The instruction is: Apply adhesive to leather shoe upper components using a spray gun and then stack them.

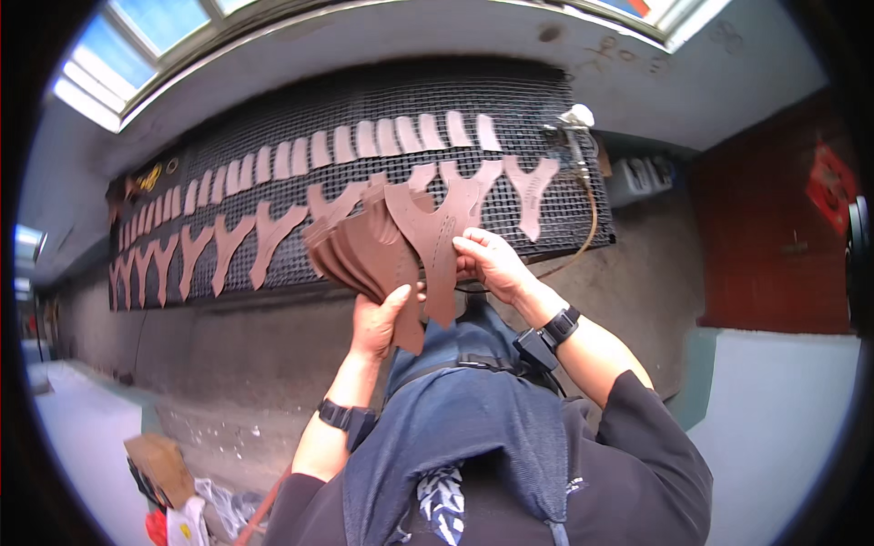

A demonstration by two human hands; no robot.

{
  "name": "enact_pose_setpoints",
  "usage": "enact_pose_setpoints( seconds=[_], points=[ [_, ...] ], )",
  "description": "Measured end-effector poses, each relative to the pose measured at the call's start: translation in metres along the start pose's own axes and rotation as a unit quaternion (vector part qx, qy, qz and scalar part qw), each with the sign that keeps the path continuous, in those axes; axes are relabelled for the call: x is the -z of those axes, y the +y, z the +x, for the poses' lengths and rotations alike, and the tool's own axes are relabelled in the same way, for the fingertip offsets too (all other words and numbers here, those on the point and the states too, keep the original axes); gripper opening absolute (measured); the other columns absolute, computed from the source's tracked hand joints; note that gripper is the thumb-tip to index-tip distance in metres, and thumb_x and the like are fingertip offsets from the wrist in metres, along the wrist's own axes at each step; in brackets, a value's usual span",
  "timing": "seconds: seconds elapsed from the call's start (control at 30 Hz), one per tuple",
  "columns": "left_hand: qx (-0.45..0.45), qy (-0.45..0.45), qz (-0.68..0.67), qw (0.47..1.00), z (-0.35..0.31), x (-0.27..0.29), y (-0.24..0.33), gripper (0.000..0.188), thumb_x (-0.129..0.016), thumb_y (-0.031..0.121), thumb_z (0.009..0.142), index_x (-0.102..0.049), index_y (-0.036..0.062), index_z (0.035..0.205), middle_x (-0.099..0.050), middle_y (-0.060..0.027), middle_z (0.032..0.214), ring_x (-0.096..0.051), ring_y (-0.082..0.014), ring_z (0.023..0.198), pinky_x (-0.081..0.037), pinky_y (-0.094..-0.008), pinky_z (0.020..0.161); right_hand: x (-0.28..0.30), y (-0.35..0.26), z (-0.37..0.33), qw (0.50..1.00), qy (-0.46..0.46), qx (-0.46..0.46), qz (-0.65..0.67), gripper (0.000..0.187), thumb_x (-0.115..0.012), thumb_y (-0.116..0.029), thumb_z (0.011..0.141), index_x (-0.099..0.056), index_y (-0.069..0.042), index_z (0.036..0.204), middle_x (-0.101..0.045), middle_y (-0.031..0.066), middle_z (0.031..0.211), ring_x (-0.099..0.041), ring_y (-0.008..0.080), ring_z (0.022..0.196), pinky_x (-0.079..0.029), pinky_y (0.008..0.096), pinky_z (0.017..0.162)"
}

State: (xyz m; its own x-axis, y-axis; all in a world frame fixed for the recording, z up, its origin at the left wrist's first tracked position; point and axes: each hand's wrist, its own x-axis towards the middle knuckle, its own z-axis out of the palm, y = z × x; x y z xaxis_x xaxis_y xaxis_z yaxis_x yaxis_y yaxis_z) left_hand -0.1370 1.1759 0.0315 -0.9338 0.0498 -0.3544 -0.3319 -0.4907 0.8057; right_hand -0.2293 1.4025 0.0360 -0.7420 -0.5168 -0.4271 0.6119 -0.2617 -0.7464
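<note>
Fanned out in my left hand [373,326] is a stack of brown Y-shaped shoe-upper-like pieces [360,250], gripped near their narrow ends with the thumb on top. My right hand [494,266] pinches the edge of a single Y-shaped piece [441,244], which overlaps the right side of the stack. That piece carries a row of small marks or holes. Beyond my hands, similar Y-shaped pieces [276,238] lie in a row on a black mesh-topped table [523,91]. Behind them runs a row of short curved strips [342,144]. The held stack hides part of the front row.
A hose [594,214] with a white-topped fitting [577,116] hangs at the table's right end. Yellow-handled scissors [150,177] lie at its left end. A pale container [637,180] stands right of the table. A cardboard box [159,469] and plastic bags [223,505] sit lower left.
</note>
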Motion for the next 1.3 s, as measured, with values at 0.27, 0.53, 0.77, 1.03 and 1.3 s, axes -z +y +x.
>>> enact_pose_setpoints(
  seconds=[0.27,0.53,0.77,1.03,1.3],
  points=[
    [0.006,0.068,0.037,0.997,0.016,-0.005,-0.001,0.04,-0.068,0.015,0.09,-0.057,-0.0026,0.125,-0.07,-0.017,0.103,-0.07,-0.0238,0.085,-0.058,-0.0349,0.077,0.314,0.028,-0.005,0.764,0.581,0.063,-0.274,0.041,-0.063,-0.026,0.092,-0.062,-0.003,0.125,-0.071,0.0118,0.104,-0.07,0.0213,0.081,-0.056,0.0347,0.072],
    [-0.015,0.199,0.021,0.98,0.016,-0.024,-0.025,0.04,-0.068,0.019,0.092,-0.055,-0.0018,0.124,-0.068,-0.0166,0.099,-0.066,-0.0236,0.081,-0.056,-0.0384,0.078,0.225,0.012,0.01,0.555,0.205,0.152,-0.792,0.074,-0.059,-0.049,0.093,-0.04,-0.008,0.151,-0.034,0.0163,0.159,-0.025,0.0354,0.15,-0.018,0.0553,0.121],
    [-0.043,0.249,0.021,0.967,0.024,-0.061,-0.033,0.037,-0.067,0.018,0.092,-0.057,-0.003,0.121,-0.069,-0.0159,0.098,-0.068,-0.023,0.08,-0.057,-0.0368,0.076,0.267,0.013,0.012,0.551,0.201,0.108,-0.803,0.08,-0.048,-0.058,0.096,-0.032,-0.009,0.156,-0.021,0.0133,0.165,-0.012,0.0316,0.154,-0.009,0.0521,0.124],
    [-0.037,0.262,0.001,0.964,0.023,-0.088,-0.047,0.039,-0.067,0.017,0.091,-0.056,-0.0035,0.122,-0.068,-0.0169,0.1,-0.068,-0.0233,0.081,-0.057,-0.037,0.077,0.3,-0.013,0.007,0.534,0.316,0.048,-0.783,0.08,-0.05,-0.053,0.096,-0.028,-0.006,0.157,-0.017,0.0168,0.166,-0.01,0.034,0.154,-0.007,0.0474,0.125],
    [-0.043,0.246,-0.001,0.968,0.025,-0.087,-0.059,0.038,-0.065,0.019,0.092,-0.057,-0.0037,0.121,-0.068,-0.0171,0.101,-0.067,-0.0249,0.083,-0.056,-0.0398,0.08,0.302,-0.002,-0.003,0.528,0.3,0.051,-0.793,0.083,-0.053,-0.053,0.096,-0.027,-0.003,0.157,-0.016,0.0185,0.166,-0.008,0.0355,0.155,-0.009,0.0476,0.124]
  ],
)
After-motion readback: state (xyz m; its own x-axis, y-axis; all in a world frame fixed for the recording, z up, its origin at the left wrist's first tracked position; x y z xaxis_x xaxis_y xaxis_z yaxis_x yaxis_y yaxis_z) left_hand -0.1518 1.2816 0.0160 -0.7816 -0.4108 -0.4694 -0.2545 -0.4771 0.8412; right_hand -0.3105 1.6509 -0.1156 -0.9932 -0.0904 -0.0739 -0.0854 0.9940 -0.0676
